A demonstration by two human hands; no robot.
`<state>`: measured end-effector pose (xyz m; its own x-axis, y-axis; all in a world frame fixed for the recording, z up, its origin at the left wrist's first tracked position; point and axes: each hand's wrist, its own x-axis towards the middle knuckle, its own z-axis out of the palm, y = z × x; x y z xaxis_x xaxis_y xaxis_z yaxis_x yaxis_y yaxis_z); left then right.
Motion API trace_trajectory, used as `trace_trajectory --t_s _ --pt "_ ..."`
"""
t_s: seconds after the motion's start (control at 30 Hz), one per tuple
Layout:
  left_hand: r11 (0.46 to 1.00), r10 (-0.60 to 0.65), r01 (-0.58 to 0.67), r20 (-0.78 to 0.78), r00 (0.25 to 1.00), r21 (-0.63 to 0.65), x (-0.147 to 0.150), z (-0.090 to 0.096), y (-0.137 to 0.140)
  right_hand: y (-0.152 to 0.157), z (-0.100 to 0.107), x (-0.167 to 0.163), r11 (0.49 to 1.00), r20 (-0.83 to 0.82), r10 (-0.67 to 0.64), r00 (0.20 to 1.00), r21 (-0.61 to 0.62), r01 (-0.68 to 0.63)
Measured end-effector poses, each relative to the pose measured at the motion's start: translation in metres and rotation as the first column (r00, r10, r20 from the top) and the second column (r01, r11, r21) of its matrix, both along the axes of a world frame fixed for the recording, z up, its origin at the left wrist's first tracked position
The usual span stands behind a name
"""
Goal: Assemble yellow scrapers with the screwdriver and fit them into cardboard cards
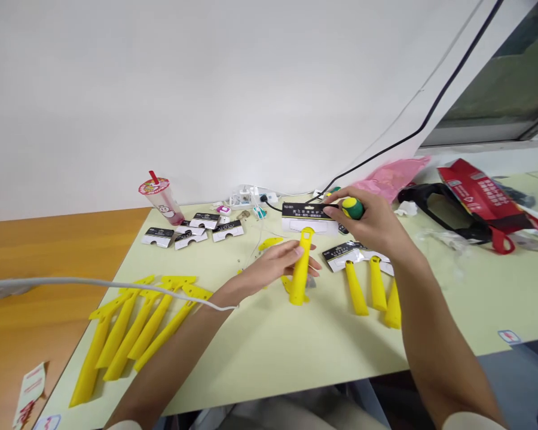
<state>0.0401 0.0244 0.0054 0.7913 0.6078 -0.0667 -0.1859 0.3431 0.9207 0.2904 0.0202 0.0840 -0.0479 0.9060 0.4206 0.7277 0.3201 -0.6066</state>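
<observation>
My left hand [275, 261] is closed around a yellow plastic handle [300, 278] with a hole near its top, held upright above the table. At the handle's top end is a black-and-white header card [307, 222]. My right hand [371, 220] pinches the card's upper right corner between thumb and fingers. A round green-and-yellow grip [352, 208], like a screwdriver's, is also tucked in my right hand; its shaft is hidden. Right of the held handle lie several yellow handles [356, 289] with cards [341, 255] at their tops. Small yellow pieces [270, 243] lie behind my left hand.
Several yellow T-shaped tools [130, 334] lie at the left. Loose header cards [205, 221], a drink cup [162, 200] and a power strip [246, 196] stand toward the wall. A pink bag [390, 178] and red box [479, 194] are right. A white cable [116, 280] crosses my left forearm.
</observation>
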Motion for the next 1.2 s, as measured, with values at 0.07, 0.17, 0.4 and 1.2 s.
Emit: trace_trajectory --t_s 0.07,0.17,0.4,1.2 --pt "0.989 -0.111 0.119 -0.097 0.989 0.083 0.003 -0.008 -0.004 -0.003 -0.017 0.017 0.997 0.013 -0.052 0.999 -0.051 0.053" --pt "0.959 -0.228 0.255 -0.196 0.954 0.126 0.004 -0.022 -0.006 -0.011 -0.044 0.037 0.973 0.026 -0.123 0.992 -0.195 0.126" --pt "0.925 -0.036 0.196 -0.440 0.897 0.324 0.019 -0.042 -0.007 -0.041 -0.061 0.043 0.909 0.033 -0.273 0.961 -0.317 0.269" --pt "0.935 0.020 -0.056 0.106 0.994 0.350 0.025 -0.009 -0.007 -0.074 -0.013 0.002 0.950 -0.013 0.197 0.980 0.249 -0.188"
